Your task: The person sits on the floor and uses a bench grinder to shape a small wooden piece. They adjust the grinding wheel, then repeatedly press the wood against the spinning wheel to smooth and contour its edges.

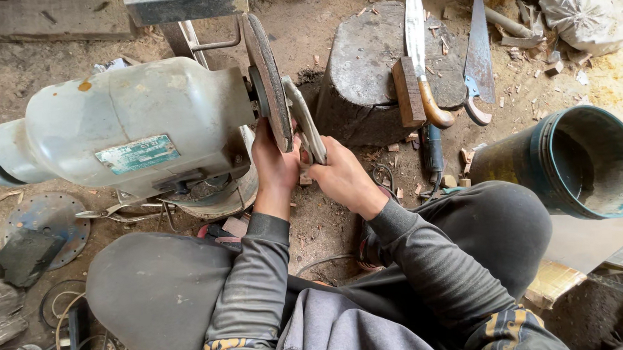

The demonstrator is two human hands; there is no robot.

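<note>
A pale grey bench grinder lies across the dirt floor with its dark grinding wheel facing right. A curved metal blade rests against the wheel's edge. My left hand grips the blade's lower part close beside the wheel. My right hand holds the same blade from the right, fingers wrapped around it. Both arms wear dark grey sleeves, and my knees in dark trousers spread to either side.
A wooden chopping block stands behind, carrying a long knife and a wood piece. A handsaw leans beside it. A dark bucket sits at right. Metal discs, pliers and wires lie at left.
</note>
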